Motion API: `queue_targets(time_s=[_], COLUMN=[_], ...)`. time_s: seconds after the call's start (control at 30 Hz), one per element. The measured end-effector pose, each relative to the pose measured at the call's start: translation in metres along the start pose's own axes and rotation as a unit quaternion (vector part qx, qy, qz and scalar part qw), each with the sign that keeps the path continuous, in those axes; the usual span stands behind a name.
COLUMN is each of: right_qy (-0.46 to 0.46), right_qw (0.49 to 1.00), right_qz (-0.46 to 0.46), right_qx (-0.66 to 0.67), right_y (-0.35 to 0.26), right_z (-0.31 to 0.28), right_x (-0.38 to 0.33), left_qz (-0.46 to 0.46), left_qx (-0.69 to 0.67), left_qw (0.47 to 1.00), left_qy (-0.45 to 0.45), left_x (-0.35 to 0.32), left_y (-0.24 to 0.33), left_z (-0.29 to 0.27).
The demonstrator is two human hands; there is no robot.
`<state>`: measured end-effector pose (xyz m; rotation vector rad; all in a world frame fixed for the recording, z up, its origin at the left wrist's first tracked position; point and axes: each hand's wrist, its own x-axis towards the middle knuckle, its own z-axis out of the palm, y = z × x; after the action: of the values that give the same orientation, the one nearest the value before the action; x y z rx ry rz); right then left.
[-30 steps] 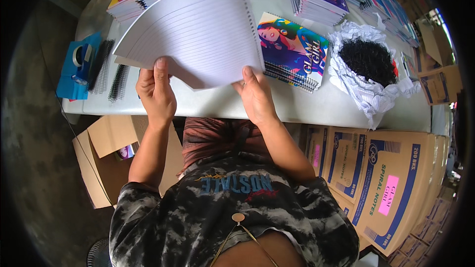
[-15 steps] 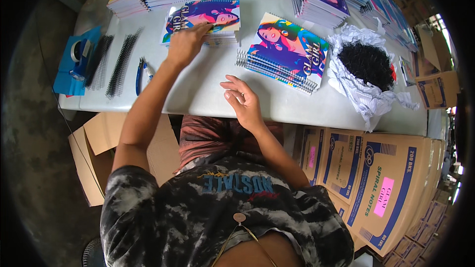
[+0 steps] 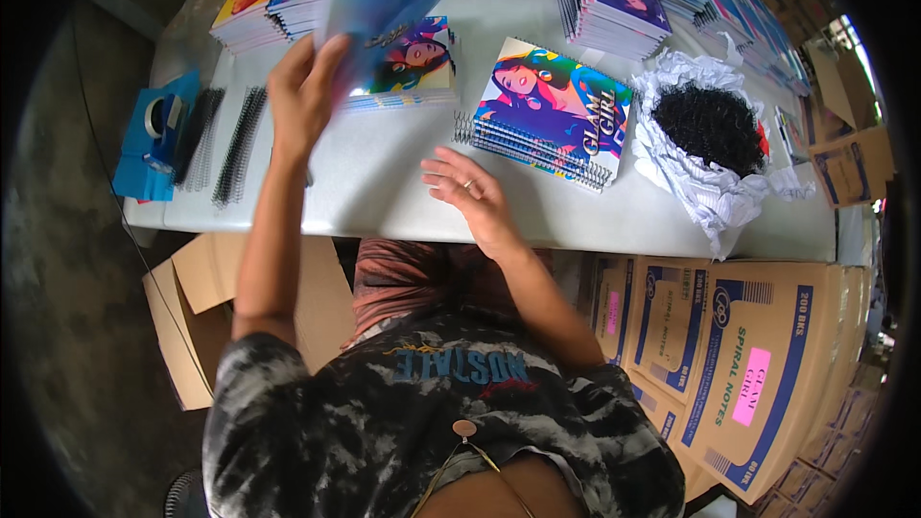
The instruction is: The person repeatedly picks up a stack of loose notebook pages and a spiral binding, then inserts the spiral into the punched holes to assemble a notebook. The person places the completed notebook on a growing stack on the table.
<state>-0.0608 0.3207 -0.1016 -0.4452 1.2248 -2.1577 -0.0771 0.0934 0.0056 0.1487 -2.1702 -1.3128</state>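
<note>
My left hand [image 3: 305, 91] is closed on the edge of a notebook [image 3: 384, 5], lifted and tilted over the table and smeared by motion. Beneath it lies a low stack of notebooks [image 3: 420, 67] with a colourful illustrated cover, partly hidden by the raised one. My right hand [image 3: 468, 200] is held over the table's front edge, fingers apart and nothing in them. Just beyond it sits a pile of spiral-bound notebooks [image 3: 552, 110] with the same cover, their wire coils facing me.
Black wire coils [image 3: 238, 144] and a tape dispenser [image 3: 165, 125] lie at left. Tall notebook stacks [image 3: 609, 0] line the table's far side. A tangled black bundle [image 3: 710, 129] rests on crumpled white paper [image 3: 705, 206] at right. Cartons [image 3: 758, 364] stand below the table.
My left hand has raised a notebook off the stack, swinging it up and to the left. My right hand has barely moved.
</note>
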Motion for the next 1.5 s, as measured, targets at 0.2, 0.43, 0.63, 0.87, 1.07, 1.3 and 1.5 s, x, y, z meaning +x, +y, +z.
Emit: queue_targets(time_s=[0.2, 0.43, 0.63, 0.87, 1.07, 1.3, 1.5], right_qy=[0.096, 0.065, 0.052, -0.039, -0.028, -0.015, -0.018], right_qw=[0.950, 0.973, 0.969, 0.967, 0.940, 0.936, 0.932], right_qz=[-0.209, -0.169, -0.124, -0.204, -0.194, -0.201, -0.208], right_qx=[0.211, -0.144, -0.207, -0.147, -0.278, -0.288, -0.295], right_y=[-0.050, -0.039, -0.025, -0.053, -0.048, -0.049, -0.047], right_z=[0.017, -0.008, -0.026, -0.017, -0.029, -0.028, -0.032], right_x=[-0.003, 0.003, 0.005, 0.009, 0.004, 0.006, 0.010], left_qz=[-0.153, -0.220, -0.213, -0.186, -0.076, -0.253, -0.145], left_qx=[-0.513, -0.213, -0.243, -0.094, 0.489, 0.492, 0.555], left_qw=[0.843, 0.952, 0.946, 0.971, 0.869, 0.833, 0.818], left_qy=[0.045, -0.027, -0.023, -0.118, 0.005, 0.014, 0.047], left_x=[-0.122, -0.111, -0.114, -0.132, -0.048, -0.021, -0.038], left_y=[0.057, -0.039, -0.054, -0.092, -0.111, -0.158, -0.167], left_z=[0.018, 0.004, 0.017, 0.012, -0.071, -0.137, -0.126])
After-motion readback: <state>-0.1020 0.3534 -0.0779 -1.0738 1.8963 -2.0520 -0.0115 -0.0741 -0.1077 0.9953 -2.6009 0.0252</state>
